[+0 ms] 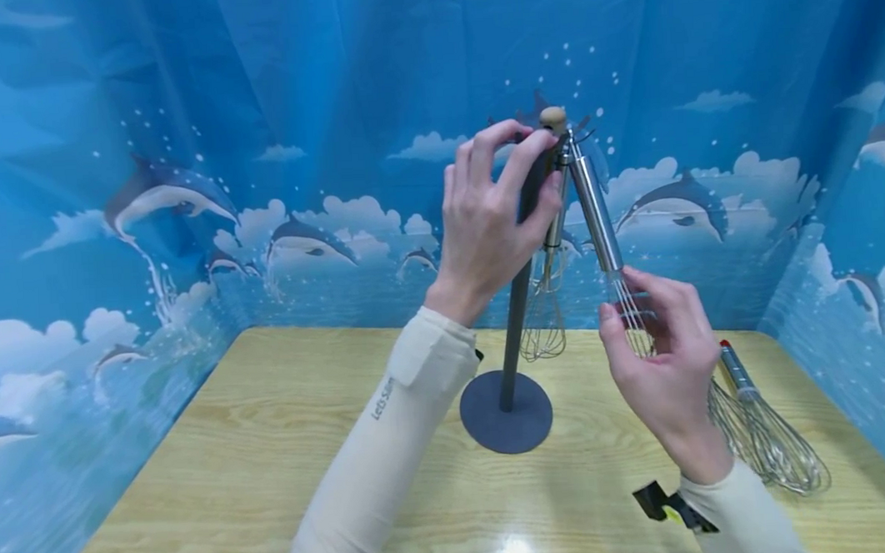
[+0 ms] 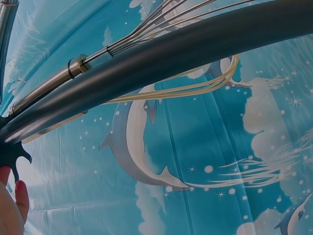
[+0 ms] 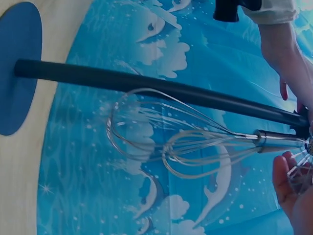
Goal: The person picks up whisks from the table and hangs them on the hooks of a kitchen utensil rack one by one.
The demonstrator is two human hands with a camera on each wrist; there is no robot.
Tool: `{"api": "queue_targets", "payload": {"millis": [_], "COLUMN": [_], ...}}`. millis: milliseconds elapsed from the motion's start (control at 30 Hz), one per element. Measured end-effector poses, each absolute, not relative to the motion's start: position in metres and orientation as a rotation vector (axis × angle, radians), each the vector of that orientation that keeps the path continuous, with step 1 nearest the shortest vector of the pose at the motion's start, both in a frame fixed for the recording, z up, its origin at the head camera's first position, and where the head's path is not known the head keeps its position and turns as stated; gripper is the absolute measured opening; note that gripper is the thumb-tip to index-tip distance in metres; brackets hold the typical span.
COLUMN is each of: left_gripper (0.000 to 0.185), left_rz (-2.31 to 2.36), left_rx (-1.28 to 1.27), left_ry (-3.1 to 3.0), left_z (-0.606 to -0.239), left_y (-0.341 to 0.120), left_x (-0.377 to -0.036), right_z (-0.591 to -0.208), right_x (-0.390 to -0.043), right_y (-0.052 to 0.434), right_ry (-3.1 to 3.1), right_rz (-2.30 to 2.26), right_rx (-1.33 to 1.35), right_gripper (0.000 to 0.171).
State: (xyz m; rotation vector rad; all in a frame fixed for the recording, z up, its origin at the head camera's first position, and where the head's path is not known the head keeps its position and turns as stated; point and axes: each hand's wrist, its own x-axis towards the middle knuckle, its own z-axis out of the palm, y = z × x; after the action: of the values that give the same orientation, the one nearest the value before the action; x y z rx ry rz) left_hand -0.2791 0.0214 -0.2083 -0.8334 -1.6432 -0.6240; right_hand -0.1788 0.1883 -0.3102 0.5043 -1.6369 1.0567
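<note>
A: Where's the left hand (image 1: 488, 228)? I see it up at the top of the dark grey metal utensil stand with the round base (image 1: 506, 411).

B: Yep, its grip is curled round the pole right under the wooden knob (image 1: 553, 119).

A: And the right hand (image 1: 661, 365)?

B: Its grip is pinching the wire end of the shiny steel whisk (image 1: 596, 206), which hangs tilted off the top hooks. A smaller whisk (image 1: 544, 321) hangs beside it, and another wire whisk (image 1: 769, 435) lies on the pale wooden counter (image 1: 271, 452).
</note>
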Motion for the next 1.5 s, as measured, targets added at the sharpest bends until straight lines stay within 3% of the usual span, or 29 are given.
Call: {"api": "queue_targets", "payload": {"millis": [700, 1500], "left_gripper": [0.035, 0.041], "left_rz": [-0.619, -1.039], "left_rx": [-0.845, -0.922], "left_ry": [-1.67, -1.437], "left_z": [-0.207, -0.204], "left_y": [0.019, 0.012], "left_x": [-0.277, -0.279], "right_z": [-0.334, -0.347], "right_x": [-0.191, -0.186], "right_y": [0.176, 0.186], "right_ry": [-1.813, -1.945], "right_rz": [1.131, 1.112], "right_rx": [0.528, 0.488], "right_gripper": [0.063, 0.063]}}
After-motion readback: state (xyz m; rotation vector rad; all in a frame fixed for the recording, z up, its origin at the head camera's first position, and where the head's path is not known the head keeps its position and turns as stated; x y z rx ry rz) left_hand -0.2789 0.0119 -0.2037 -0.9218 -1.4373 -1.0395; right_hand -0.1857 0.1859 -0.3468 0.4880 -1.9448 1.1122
